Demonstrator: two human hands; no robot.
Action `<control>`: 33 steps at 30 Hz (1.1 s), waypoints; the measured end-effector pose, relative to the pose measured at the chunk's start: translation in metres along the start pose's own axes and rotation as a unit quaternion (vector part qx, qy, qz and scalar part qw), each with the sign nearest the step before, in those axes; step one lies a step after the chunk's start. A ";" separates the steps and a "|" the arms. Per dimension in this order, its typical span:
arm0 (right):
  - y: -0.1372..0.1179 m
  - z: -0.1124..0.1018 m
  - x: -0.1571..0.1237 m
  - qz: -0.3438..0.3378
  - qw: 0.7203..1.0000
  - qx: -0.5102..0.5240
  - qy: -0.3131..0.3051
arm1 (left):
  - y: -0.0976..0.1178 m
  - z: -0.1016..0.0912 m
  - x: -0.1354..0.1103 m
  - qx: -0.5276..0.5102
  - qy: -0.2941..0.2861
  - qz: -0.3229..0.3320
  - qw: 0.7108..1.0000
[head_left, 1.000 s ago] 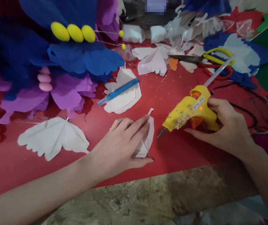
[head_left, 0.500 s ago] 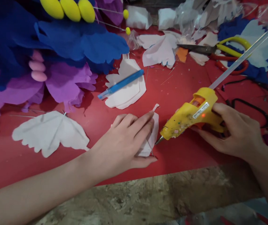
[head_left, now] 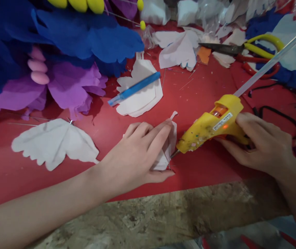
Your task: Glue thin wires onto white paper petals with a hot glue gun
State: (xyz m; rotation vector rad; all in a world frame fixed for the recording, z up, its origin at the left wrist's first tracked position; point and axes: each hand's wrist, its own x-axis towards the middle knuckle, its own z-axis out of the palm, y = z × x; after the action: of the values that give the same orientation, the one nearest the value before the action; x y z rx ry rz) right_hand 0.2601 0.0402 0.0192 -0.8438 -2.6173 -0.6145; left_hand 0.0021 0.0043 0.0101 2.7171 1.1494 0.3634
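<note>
My left hand (head_left: 137, 152) lies flat on a small white paper petal (head_left: 169, 145) on the red sheet (head_left: 205, 166), fingers stretched out and pressing it down. A thin wire runs along the petal by my thumb. My right hand (head_left: 262, 145) grips a yellow hot glue gun (head_left: 210, 126) with a clear glue stick (head_left: 275, 60) jutting from its back. The gun's nozzle touches the petal's right edge, just beside my left fingertips.
A larger white paper leaf (head_left: 54, 143) lies to the left. White petals with a blue pen (head_left: 135, 89) sit behind my left hand. Blue and purple paper flowers (head_left: 67, 52) fill the back left. Yellow-handled scissors (head_left: 241, 50) and a black cord (head_left: 277, 114) lie at the right. Bare board edge (head_left: 163, 218) in front.
My right hand has brought the glue gun left and down until its nozzle meets the petal's edge. My left hand has stayed pressed on the petal.
</note>
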 end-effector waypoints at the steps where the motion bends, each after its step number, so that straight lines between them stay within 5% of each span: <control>1: 0.000 0.000 0.000 -0.001 1.000 -0.005 0.000 | 0.000 0.000 0.000 0.000 0.001 -0.001 1.000; 33: 0.004 0.005 -0.002 0.063 0.998 -0.026 -0.011 | -0.001 0.002 -0.003 -0.025 0.040 0.005 0.999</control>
State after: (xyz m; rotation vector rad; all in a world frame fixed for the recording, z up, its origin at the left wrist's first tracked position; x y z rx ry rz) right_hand 0.2637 0.0446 0.0156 -1.0290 -2.5531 -0.6438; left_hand 0.0003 0.0029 0.0077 2.6881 1.1312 0.5013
